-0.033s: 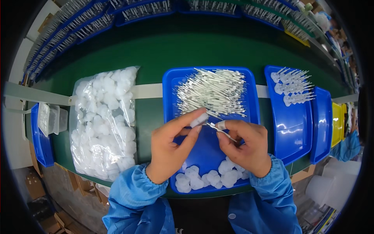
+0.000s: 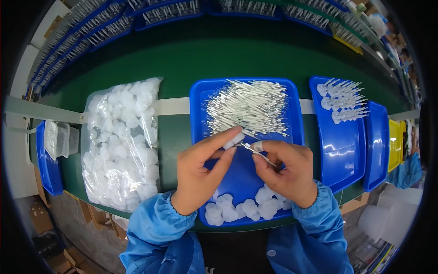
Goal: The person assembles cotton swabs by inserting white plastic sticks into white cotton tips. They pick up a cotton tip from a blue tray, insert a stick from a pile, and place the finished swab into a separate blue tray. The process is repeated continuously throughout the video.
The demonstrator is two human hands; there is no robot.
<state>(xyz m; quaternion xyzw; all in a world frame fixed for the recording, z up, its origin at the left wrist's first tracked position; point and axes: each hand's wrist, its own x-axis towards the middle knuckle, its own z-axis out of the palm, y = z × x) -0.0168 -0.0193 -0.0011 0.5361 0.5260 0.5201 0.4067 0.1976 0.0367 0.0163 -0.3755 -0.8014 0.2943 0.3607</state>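
My left hand [image 2: 194, 171] pinches a small white translucent plastic piece [image 2: 233, 141] between thumb and forefinger. In my right hand [image 2: 292, 171] is a thin metal-and-white rod [image 2: 248, 148], gripped by the fingertips; a pale wrap covers one fingertip. The rod's front end meets or nearly touches the plastic piece; the exact contact is too small to tell. Both hands are over a blue tray [image 2: 195, 114]. A heap of thin white rods [image 2: 248, 107] fills its far half, and several rounded white plastic pieces [image 2: 268, 208] lie along its near edge.
Left of the tray lies a clear bag of white plastic pieces [image 2: 123, 146]. To the right, a second blue tray [image 2: 342, 155] holds rows of rods with white pieces on them [image 2: 344, 98]. Further right is a yellow tray [image 2: 394, 144]. Racked trays of rods [image 2: 169, 13] line the back.
Almost nothing differs; the fingers and the rod have shifted very slightly, with both hands keeping their grips.
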